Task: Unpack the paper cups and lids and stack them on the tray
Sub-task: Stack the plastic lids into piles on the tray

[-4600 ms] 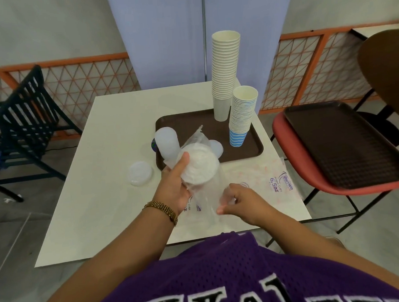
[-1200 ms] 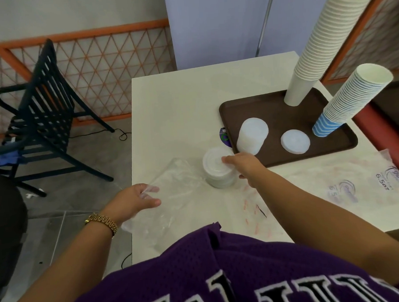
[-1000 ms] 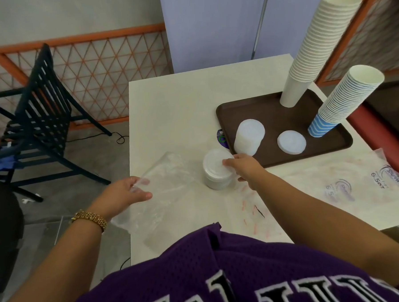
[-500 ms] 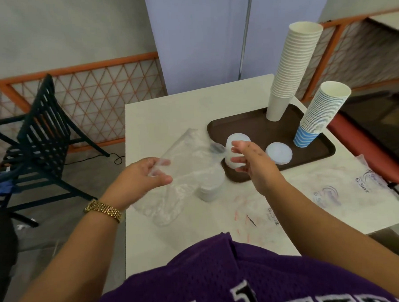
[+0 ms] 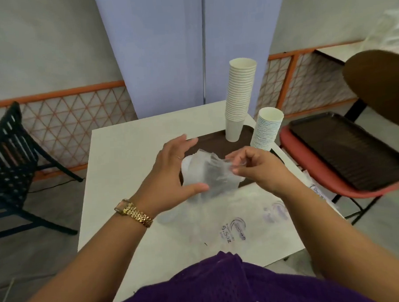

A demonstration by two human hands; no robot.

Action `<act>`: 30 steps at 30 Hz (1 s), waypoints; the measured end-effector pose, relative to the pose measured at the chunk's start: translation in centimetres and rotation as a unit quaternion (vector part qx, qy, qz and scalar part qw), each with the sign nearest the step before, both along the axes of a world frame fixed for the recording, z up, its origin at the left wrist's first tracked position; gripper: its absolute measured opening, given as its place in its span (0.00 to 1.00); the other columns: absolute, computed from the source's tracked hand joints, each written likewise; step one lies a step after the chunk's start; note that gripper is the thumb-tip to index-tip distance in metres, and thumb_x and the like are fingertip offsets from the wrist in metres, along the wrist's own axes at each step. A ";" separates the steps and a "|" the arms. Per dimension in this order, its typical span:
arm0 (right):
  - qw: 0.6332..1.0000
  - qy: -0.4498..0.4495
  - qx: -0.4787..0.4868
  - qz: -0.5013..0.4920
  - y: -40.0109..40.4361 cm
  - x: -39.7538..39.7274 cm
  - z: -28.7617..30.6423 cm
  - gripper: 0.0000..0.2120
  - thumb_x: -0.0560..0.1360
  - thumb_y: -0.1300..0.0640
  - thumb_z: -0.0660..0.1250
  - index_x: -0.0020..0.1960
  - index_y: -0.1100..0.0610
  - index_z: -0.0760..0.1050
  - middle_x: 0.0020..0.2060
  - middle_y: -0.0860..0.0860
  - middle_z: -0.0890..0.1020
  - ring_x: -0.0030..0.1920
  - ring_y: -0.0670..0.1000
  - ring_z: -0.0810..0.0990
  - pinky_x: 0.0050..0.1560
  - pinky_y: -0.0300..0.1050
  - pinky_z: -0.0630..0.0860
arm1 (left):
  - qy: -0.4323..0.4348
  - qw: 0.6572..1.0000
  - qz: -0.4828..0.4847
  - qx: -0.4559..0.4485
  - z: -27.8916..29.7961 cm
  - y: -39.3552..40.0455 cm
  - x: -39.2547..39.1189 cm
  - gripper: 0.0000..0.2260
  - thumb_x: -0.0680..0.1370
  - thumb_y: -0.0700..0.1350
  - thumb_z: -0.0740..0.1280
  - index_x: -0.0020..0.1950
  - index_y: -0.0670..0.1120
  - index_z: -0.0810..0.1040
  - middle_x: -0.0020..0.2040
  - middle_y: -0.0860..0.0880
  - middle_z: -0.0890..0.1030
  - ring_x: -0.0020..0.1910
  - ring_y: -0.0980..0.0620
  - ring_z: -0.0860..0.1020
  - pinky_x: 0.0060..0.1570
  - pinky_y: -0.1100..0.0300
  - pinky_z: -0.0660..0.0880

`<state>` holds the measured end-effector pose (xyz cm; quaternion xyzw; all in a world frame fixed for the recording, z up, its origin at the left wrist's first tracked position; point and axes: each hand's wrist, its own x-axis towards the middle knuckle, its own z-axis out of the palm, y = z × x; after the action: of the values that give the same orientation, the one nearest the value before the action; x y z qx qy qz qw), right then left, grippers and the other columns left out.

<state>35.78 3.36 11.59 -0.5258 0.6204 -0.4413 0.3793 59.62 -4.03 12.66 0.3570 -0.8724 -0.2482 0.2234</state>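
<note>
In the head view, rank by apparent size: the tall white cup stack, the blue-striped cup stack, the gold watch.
1. Tall white cup stack
2. Blue-striped cup stack
3. Gold watch, smallest despite being nearest the camera.

Far half of the table [image 5: 124, 150], toward its far-left corner, lies bare: open passage. Tall white cup stack [image 5: 238, 100] and shorter blue-striped stack [image 5: 265, 130] stand at the tray's [image 5: 216, 142] far-right end, blocking that side. Flattened printed wrapper [image 5: 255, 221] covers the near-right edge.
</note>
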 end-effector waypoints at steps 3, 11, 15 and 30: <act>0.995 0.094 -0.022 0.014 0.9 -2.1 1.0 0.11 0.73 0.64 0.72 0.39 0.50 0.78 0.46 0.45 0.84 0.47 0.47 0.82 0.45 0.47 0.80 | -0.086 0.989 -0.067 -0.100 1.3 1.7 -5.0 0.32 0.68 0.64 0.73 0.69 0.61 0.69 0.71 0.59 0.64 0.70 0.55 0.58 0.67 0.55 0.61; 0.998 -0.042 -0.055 -0.010 3.8 -9.2 0.0 0.13 0.75 0.66 0.70 0.52 0.49 0.78 0.43 0.51 0.85 0.47 0.52 0.83 0.47 0.51 0.79 | -0.078 0.996 -0.007 0.033 -0.9 5.3 -12.4 0.07 0.78 0.54 0.66 0.44 0.51 0.76 0.41 0.54 0.78 0.41 0.56 0.77 0.45 0.53 0.77; 0.993 -0.047 0.004 -0.105 4.5 -12.3 -1.3 0.13 0.78 0.51 0.68 0.61 0.49 0.75 0.50 0.47 0.83 0.50 0.44 0.81 0.50 0.40 0.74 | 0.032 0.989 0.112 0.094 -1.6 7.0 -13.8 0.09 0.81 0.54 0.60 0.44 0.52 0.71 0.36 0.56 0.80 0.34 0.57 0.79 0.34 0.59 0.77; 0.929 -0.274 0.222 -0.112 6.8 -13.4 -7.8 0.08 0.77 0.56 0.69 0.55 0.57 0.76 0.48 0.59 0.82 0.46 0.56 0.80 0.47 0.51 0.79 | 0.301 0.857 0.169 0.382 -4.7 10.8 -14.4 0.10 0.83 0.47 0.59 0.59 0.49 0.78 0.49 0.58 0.84 0.46 0.45 0.81 0.29 0.64 0.72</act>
<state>22.43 10.18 3.78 -0.2140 0.6296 -0.4589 0.5892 45.17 6.76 8.00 0.4645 -0.5255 -0.6153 0.3599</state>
